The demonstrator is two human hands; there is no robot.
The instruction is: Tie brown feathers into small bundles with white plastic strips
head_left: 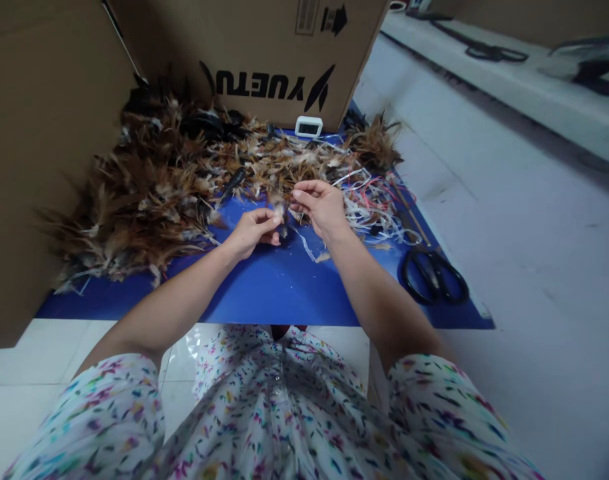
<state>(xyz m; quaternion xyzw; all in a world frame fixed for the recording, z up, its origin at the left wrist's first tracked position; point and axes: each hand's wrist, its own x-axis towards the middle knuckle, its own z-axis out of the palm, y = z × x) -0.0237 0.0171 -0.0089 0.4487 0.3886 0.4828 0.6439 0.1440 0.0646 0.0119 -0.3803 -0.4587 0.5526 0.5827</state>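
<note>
Between thumb and fingers, my left hand [254,233] pinches a small feather [279,212] with pale fluff at its base. My right hand [322,207] is just to the right, its thumb and fingertips pressed together; what they hold, if anything, is too small to make out. Behind both hands, loose brown and cream feathers [264,157] lie scattered over the blue table top [284,293]. A large heap of brown feathers [139,200] spreads to the left. White and pink strings [369,203] lie tangled to the right of my right hand.
Black-handled scissors [433,277] lie at the table's right front. A cardboard box [264,40] stands behind the feathers, with a small white digital display [309,127] before it. Another cardboard panel [44,147] rises on the left. More scissors [484,50] rest on a ledge at the upper right.
</note>
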